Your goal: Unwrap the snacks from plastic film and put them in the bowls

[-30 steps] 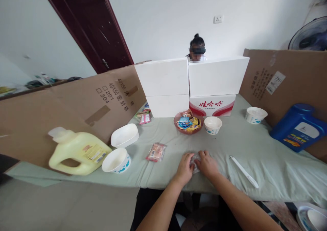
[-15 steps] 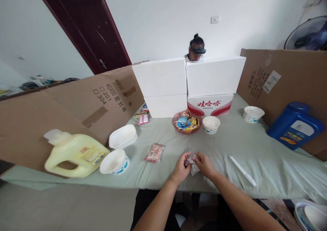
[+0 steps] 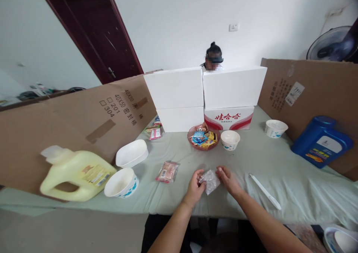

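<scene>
Near edge of the bench (image 3: 173, 202), centre: my left hand (image 3: 195, 186) pinches the left corner of a small clear packet (image 3: 209, 180), held just above the cloth — my right hand (image 3: 228, 179) meets its right edge, fingers curled, grip unclear. The packet lies between both hands, long axis slanting toward me. Farther left, a snack pack (image 3: 167, 171); right, a white utensil (image 3: 265, 191); beyond, a red dish (image 3: 203, 137).

Person (image 3: 213, 57) mostly hidden behind white boxes (image 3: 205, 87); right of them, fan (image 3: 331, 47) cut off by edge.
</scene>
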### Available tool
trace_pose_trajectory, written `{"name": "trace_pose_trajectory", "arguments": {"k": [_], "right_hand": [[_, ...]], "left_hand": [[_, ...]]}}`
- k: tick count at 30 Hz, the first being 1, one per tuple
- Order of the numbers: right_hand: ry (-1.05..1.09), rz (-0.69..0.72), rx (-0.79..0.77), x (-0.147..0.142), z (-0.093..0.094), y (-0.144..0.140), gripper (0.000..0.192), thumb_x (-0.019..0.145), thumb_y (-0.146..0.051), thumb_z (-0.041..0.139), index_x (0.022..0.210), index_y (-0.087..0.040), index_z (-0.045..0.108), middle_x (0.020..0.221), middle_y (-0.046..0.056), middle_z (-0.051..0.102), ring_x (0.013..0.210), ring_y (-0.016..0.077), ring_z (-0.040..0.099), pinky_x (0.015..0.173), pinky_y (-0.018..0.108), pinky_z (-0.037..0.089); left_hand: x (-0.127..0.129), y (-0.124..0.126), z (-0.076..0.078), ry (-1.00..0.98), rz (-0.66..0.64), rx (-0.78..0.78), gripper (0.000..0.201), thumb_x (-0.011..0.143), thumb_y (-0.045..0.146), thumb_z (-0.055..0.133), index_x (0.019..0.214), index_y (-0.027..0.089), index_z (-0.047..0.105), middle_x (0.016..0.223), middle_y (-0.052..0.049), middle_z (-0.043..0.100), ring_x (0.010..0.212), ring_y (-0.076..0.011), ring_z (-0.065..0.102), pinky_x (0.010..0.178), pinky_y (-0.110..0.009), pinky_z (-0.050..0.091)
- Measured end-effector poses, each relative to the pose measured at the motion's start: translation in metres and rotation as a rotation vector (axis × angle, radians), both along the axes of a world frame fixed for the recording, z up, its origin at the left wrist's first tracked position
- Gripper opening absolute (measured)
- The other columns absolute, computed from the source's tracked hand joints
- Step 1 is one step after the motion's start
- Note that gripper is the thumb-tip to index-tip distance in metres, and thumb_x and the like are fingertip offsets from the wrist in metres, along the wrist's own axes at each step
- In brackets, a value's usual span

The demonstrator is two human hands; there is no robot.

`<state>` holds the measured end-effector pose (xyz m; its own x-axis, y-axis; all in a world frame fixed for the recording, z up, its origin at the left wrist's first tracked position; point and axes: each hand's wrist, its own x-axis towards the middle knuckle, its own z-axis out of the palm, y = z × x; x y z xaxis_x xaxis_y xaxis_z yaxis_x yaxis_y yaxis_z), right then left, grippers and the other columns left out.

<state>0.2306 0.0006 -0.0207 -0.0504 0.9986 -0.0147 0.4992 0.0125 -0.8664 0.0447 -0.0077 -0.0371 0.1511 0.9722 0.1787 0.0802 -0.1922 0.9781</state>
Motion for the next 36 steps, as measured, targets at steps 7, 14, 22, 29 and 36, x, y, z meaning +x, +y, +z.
{"name": "trace_pose_trajectory", "arguments": {"k": [7, 14, 22, 29, 36], "right_hand": [[-0.065, 0.168, 0.311, -0.005, 0.005, -0.015, 0.066, 0.079, -0.037, 0.059, 0.138, -0.019, 0.035, 0.133, 0.015, 0.051, 0.113, 0.0242, 0.055, 0.091, 0.04, 0.048], [-0.542, 0.415, 0.612, -0.008, 0.012, -0.021, 0.044, 0.084, -0.018, 0.055, 0.127, -0.029, 0.053, 0.142, 0.006, 0.048, 0.134, 0.0296, 0.033, 0.106, 0.052, 0.027], [-0.376, 0.431, 0.583, 0.0, 0.041, 0.009, 0.022, 0.092, -0.019, 0.045, 0.095, -0.022, 0.066, 0.085, 0.004, 0.07, 0.084, 0.0172, 0.061, 0.082, 0.031, 0.042], [-0.735, -0.163, 0.497, 0.078, 0.107, 0.1, 0.034, 0.093, -0.022, 0.038, 0.112, -0.016, 0.066, 0.107, 0.014, 0.062, 0.104, 0.0253, 0.053, 0.088, 0.036, 0.04], [-0.925, 0.025, 0.166, 0.091, 0.106, 0.152, 0.022, 0.092, -0.026, 0.053, 0.107, -0.016, 0.065, 0.109, 0.01, 0.062, 0.103, 0.022, 0.057, 0.089, 0.038, 0.046]], "left_hand": [[-0.003, 0.0, 0.004, -0.143, 0.048, -0.074, 0.045, 0.075, 0.032, 0.068, 0.115, 0.02, 0.049, 0.098, -0.004, 0.061, 0.087, -0.0161, 0.06, 0.078, -0.028, 0.048], [-0.009, 0.007, -0.004, -0.343, 0.101, -0.161, 0.045, 0.069, 0.036, 0.075, 0.106, 0.02, 0.054, 0.1, -0.004, 0.063, 0.088, -0.0158, 0.061, 0.078, -0.026, 0.047], [-0.008, 0.007, 0.001, -0.38, 0.136, -0.149, 0.03, 0.076, 0.038, 0.069, 0.096, 0.019, 0.057, 0.083, 0.001, 0.06, 0.062, -0.0093, 0.054, 0.061, -0.022, 0.043], [-0.008, 0.008, 0.001, -0.305, 0.057, -0.125, 0.022, 0.079, 0.035, 0.064, 0.092, 0.018, 0.058, 0.081, 0.001, 0.061, 0.06, -0.0093, 0.055, 0.062, -0.024, 0.043], [-0.005, 0.01, 0.0, -0.332, 0.045, -0.13, 0.022, 0.077, 0.037, 0.064, 0.086, 0.018, 0.057, 0.076, 0.002, 0.058, 0.057, -0.0092, 0.053, 0.059, -0.024, 0.042]]}}
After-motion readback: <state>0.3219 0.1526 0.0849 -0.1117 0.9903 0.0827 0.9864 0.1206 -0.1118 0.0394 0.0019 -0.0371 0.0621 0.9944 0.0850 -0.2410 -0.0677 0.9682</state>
